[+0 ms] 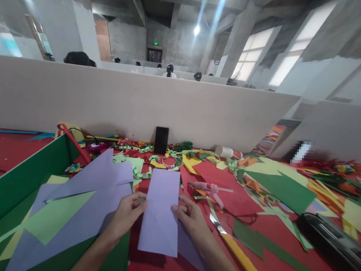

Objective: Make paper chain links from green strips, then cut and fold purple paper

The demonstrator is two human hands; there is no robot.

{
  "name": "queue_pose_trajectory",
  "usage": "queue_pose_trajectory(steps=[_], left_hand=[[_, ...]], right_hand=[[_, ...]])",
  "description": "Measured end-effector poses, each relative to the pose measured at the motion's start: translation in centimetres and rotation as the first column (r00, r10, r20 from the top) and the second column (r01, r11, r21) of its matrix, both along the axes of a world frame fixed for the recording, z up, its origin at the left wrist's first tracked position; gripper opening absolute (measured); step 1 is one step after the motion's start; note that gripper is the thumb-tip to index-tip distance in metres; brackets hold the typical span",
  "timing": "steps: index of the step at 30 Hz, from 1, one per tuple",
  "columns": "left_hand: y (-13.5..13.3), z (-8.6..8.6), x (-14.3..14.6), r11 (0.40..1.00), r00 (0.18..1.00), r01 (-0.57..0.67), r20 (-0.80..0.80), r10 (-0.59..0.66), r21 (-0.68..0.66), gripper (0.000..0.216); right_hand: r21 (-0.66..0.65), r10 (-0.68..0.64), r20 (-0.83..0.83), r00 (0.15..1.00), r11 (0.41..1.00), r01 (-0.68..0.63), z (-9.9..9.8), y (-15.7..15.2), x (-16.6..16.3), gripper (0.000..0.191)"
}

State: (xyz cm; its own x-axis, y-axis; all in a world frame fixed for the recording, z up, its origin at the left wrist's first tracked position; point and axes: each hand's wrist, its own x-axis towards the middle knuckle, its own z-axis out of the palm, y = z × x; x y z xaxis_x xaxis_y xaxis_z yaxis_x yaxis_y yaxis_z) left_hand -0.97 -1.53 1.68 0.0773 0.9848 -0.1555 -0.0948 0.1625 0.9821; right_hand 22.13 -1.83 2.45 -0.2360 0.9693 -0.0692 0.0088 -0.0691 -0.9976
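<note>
I take the lavender paper strip (160, 214) as my landmark: a long, smooth rectangle of thin sheet, lying lengthwise away from me on the red table covering (283, 262), directly in front of the camera. Far to its left a green cardboard panel (12, 184) runs diagonally with a clean white edge. Between that panel and the strip, large lavender sheets (101, 179) with pointed, angular cuts overlap a pale green paper triangle (55, 217). My left hand (126, 215) pinches the strip's left edge, fingers narrowly closed on the paper, thumb on top. My right hand (190, 216) grips the strip's right edge the same way, fingers curled tight against it. Behind the strip, against the beige partition wall (139, 102), a black phone (161, 140) stands upright amid curly green and red paper scraps (141, 149). Just right of the strip lies a utility knife (239, 254) with a yellow plastic handle and a short metal blade pointing toward my right hand. Above it, on a red sheet, sits a pink tool (210, 188), possibly scissors; the view is too blurred to tell. Further right lies a dark green paper wedge (284, 191), and farthest right a glossy black cylindrical object (332, 241).
</note>
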Motion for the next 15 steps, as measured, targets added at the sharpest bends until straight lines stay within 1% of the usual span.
queue_pose_trajectory(steps=[9, 15], left_hand=[[-0.31, 0.17, -0.24, 1.0, 1.0, -0.006, 0.029, 0.006, 0.003, 0.058], [-0.49, 0.93, -0.15, 1.0, 0.998, 0.024, 0.063, -0.023, -0.005, 0.047]], right_hand=[[0.072, -0.017, 0.011, 1.0, 0.997, 0.016, 0.46, -0.25, 0.16, 0.049], [0.101, -0.024, 0.026, 0.999, 0.995, 0.021, 0.94, -0.48, 0.59, 0.036]])
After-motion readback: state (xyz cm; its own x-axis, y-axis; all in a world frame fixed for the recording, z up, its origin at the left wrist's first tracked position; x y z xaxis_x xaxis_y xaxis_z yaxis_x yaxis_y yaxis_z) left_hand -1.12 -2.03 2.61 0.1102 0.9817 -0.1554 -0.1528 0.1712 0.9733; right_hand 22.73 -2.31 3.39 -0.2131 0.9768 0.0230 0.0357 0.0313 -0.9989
